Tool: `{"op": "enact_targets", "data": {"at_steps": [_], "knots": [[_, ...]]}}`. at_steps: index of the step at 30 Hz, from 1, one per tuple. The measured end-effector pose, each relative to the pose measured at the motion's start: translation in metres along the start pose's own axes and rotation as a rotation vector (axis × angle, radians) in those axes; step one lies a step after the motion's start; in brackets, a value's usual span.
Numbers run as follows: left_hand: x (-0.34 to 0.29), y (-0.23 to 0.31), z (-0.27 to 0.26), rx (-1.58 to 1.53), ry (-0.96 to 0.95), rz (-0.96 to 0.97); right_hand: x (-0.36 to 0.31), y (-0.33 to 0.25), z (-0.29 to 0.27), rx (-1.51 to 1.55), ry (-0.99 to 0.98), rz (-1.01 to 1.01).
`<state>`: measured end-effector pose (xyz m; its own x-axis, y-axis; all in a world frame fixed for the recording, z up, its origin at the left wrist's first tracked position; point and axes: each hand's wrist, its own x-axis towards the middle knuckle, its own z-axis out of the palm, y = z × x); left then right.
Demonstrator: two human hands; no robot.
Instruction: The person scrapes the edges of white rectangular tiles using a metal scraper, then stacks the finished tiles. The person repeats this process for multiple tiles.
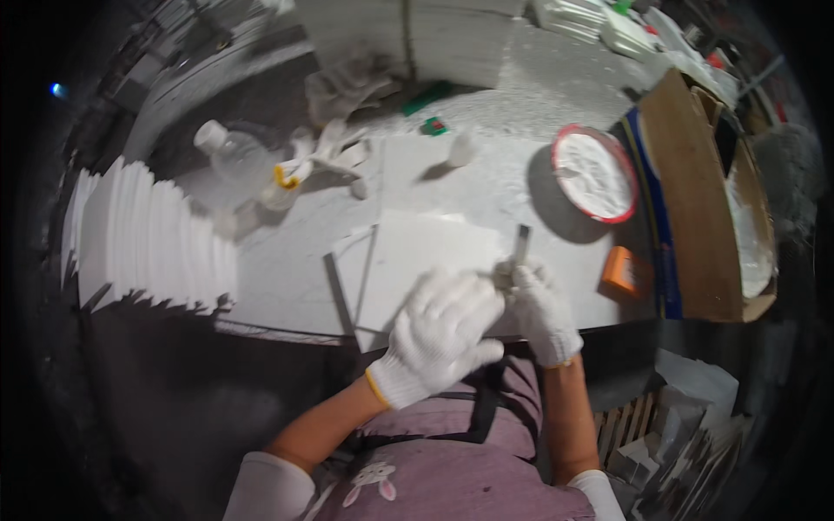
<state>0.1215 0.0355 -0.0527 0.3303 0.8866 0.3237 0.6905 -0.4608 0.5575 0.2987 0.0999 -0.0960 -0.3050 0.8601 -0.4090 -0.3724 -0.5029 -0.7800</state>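
A: The person is standing at a dusty white table (287, 278), both hands in white knit gloves. The right hand (540, 313) is closing around a small grey scraper (519, 247), its narrow blade sticking up past the fingertips.

B: And the left?

A: The left hand (441, 334) is lying knuckles-up over a flat white tile (417, 260), just beside the right hand. Fingers are curling downward; whether it is gripping anything underneath cannot be told from here.

B: Where is the tile sitting?

A: It is resting flat at the near edge of the table, directly in front of the person. The scraper is hovering over its right end.

B: What is lying round about?

A: A round tub of white paste with a red rim (595, 174) is sitting to the right, an orange block (622, 271) near the tile, and a cardboard box (704, 200) beyond. A stack of white tiles (143, 234) is standing on edge at the left.

B: Which step, by your reading?

A: Working the tile's edge with the blade, likely. The left hand appears to be steadying. Any further stroke is calling for a firm hold on the tile and a shallow blade angle, since the edge looks easy to chip.
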Motion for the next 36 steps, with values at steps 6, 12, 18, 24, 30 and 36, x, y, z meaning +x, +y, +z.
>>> {"op": "enact_targets", "data": {"at_steps": [6, 12, 18, 24, 30, 36], "knots": [[-0.019, 0.014, 0.025, 0.160, -0.204, -0.001, 0.010, -0.015, 0.012, -0.013, -0.034, 0.007], [-0.001, 0.001, -0.012, 0.182, -0.059, -0.188, 0.005, -0.014, 0.005, -0.178, -0.090, -0.042], [0.009, 0.001, -0.021, 0.074, -0.216, -0.009, -0.017, -0.010, -0.022, -0.149, -0.049, -0.023], [0.026, -0.035, -0.003, 0.328, -0.044, -0.109, -0.019, -0.007, -0.024, 0.042, 0.065, -0.026], [0.008, -0.009, 0.010, 0.265, -0.266, -0.027, -0.016, -0.006, -0.025, 0.063, 0.031, -0.043], [-0.010, 0.005, -0.007, -0.260, -0.282, 0.135, -0.015, -0.002, -0.008, -0.050, 0.030, -0.057]]}}
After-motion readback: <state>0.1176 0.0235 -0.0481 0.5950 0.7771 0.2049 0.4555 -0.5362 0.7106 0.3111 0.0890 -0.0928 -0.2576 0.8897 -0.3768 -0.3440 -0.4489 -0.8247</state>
